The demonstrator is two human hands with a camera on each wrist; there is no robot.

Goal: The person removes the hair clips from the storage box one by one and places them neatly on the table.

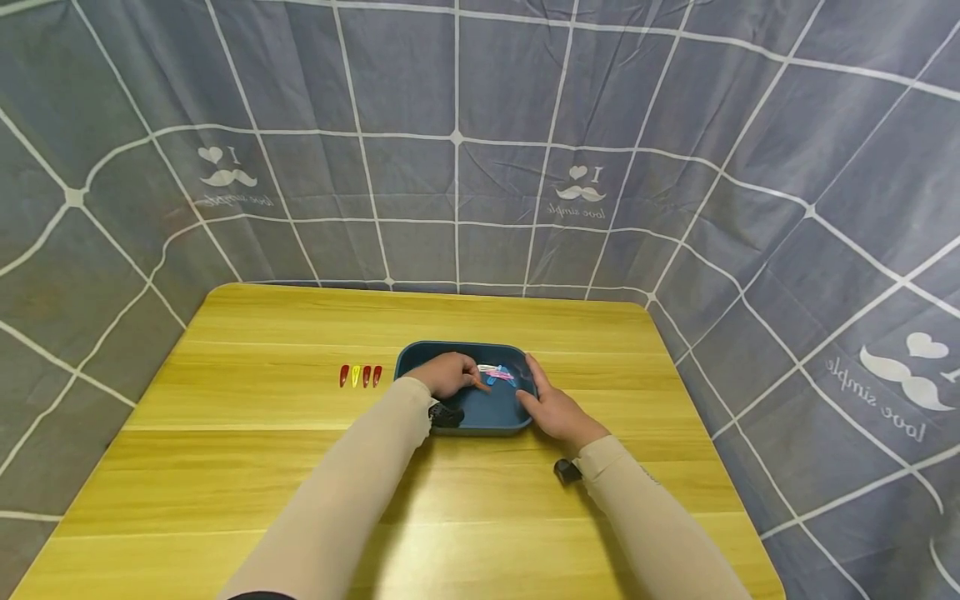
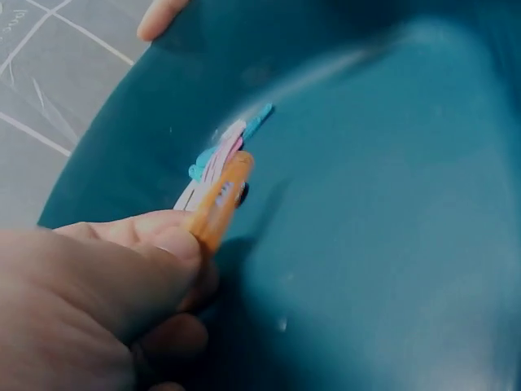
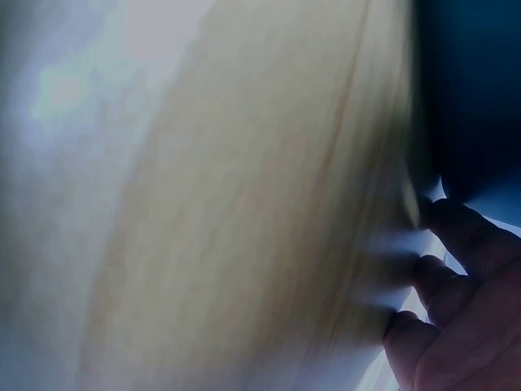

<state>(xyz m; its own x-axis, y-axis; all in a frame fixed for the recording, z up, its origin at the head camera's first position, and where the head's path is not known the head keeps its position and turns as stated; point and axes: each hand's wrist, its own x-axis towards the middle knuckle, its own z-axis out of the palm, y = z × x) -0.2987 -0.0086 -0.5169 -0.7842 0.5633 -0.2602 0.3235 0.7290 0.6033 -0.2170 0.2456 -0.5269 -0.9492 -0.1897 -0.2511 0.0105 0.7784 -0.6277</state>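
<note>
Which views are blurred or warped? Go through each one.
Head view: sharp, but the wide lens bows the curtain grid. Left wrist view: fairly clear on the orange clip, with soft glare on the blue tray. Right wrist view: heavily blurred, table smeared, right hand's fingers dark.

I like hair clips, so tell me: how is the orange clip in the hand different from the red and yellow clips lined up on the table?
The orange clip is pinched by the left hand over the blue tray; the clips in the row lie untouched on the wooden table, left of the tray. The orange clip is alone in the fingers; the row holds four, side by side. Both look like small snap clips.
</note>
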